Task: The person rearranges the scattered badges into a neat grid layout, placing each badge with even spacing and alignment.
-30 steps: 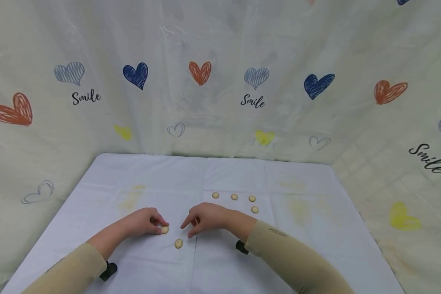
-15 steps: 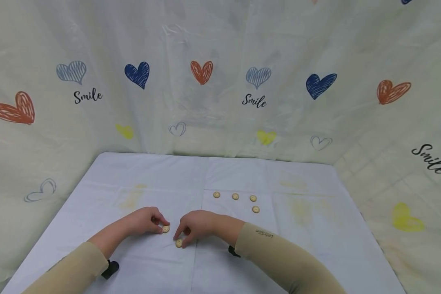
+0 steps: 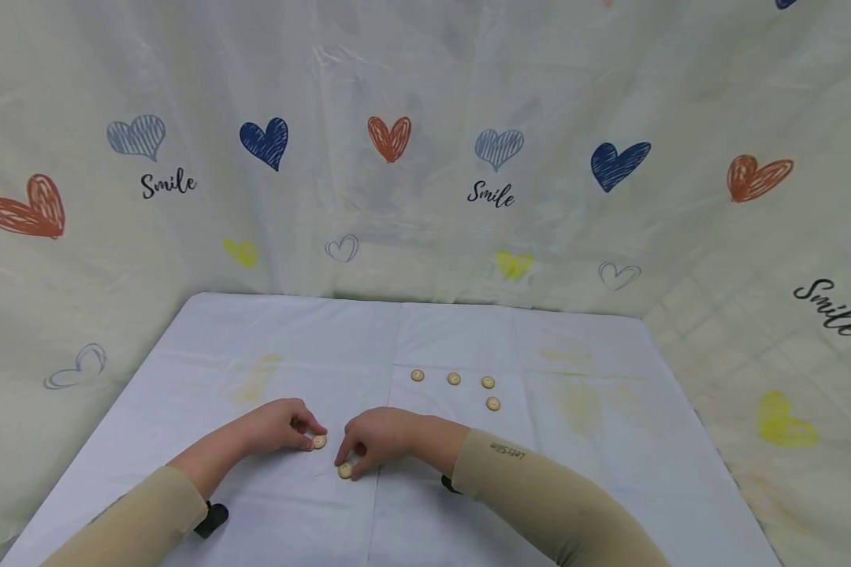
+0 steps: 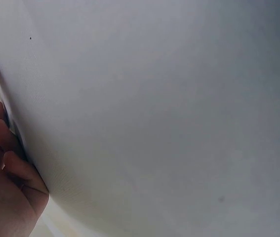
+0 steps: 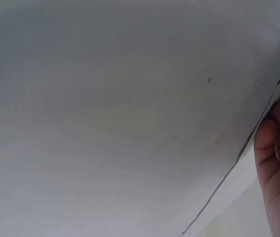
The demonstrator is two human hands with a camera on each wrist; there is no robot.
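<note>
Currently, left hand (image 3: 286, 425): left button (image 3: 320, 442) is pinched in the grip, on the bench (image 3: 298, 520).
Right hand (image 3: 378, 433): right button (image 3: 344, 471) is pinched, near-right of left button.
Four other buttons (image 3: 454, 379): laid beyond left button, rightward.

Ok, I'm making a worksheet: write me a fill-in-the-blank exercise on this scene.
The head view shows ____ wooden buttons. Neither the left hand nor the right hand touches ____ of them. The ____ hand pinches the button lowest in that view. The word on the backdrop is ____.

Missing: six; four; right; Smile.
</note>
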